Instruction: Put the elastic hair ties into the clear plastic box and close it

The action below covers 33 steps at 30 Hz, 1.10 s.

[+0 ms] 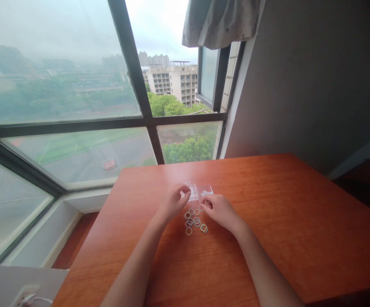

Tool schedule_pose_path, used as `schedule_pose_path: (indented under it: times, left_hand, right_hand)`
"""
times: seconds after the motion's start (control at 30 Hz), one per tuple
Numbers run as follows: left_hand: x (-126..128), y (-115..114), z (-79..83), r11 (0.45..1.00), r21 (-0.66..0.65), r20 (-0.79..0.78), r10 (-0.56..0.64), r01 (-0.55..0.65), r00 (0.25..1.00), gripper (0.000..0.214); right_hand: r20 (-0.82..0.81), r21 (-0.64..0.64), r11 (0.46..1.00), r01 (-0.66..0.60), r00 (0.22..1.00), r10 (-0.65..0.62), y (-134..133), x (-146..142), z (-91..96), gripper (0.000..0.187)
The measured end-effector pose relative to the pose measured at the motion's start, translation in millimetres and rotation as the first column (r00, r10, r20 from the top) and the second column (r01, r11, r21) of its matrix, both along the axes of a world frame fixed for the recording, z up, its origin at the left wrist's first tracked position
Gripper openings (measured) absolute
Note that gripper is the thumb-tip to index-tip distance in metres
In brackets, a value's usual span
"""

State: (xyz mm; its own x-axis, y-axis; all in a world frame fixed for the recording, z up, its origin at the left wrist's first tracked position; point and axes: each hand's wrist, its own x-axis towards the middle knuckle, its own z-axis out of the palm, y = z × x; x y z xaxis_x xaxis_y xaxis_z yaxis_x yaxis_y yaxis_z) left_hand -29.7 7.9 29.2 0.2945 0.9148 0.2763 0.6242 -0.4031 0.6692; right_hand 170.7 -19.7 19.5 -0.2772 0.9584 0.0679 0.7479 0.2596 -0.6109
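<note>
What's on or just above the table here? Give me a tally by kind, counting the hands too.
Small rings: at least 10 (overlaps blur the exact number)
Clear plastic bags: 2, as far as I can make out
Hands: 2, the left hand and the right hand
Total: at least 14

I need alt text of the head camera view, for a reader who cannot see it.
A person's left hand and right hand are close together at a reddish-brown table, beside small rings and what look like clear plastic bags. Behind the table, large windows show trees and buildings.
</note>
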Motion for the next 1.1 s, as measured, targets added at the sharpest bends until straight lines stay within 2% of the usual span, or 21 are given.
schedule_pose_path:
  times: [0.2,0.5,0.67,0.87,1.1]
  left_hand:
    - [14,-7,6.9,0.976,-0.162,0.037,-0.141,0.145,0.989,0.02]
    - [16,-9,8.4,0.967,-0.186,0.052,-0.169,0.175,0.984,0.015]
    - [1,0,-1.3,0.994,-0.098,0.045,-0.039,0.043,0.998,0.014]
    - [-19,12,-9.6,0.989,-0.057,-0.004,0.134,-0.134,0.991,0.016]
    - [-18,12,-15.9,0.992,-0.055,-0.034,0.116,-0.118,0.993,0.016]
  right_hand:
    - [-0.047,0.08,0.995,0.06,0.997,-0.056,1,-3,1.4,0.015]
    - [-0.042,0.15,0.988,0.045,0.998,-0.039,-1,-7,1.8,0.014]
    - [-0.018,0.116,0.992,0.058,0.998,-0.056,-2,-10,0.0,0.012]
    - [0.047,0.038,0.998,0.059,0.997,-0.06,-5,-25,-9.2,0.011]
    - [0.092,-0.006,0.996,0.091,0.992,-0.09,-8,-36,-14.6,0.01]
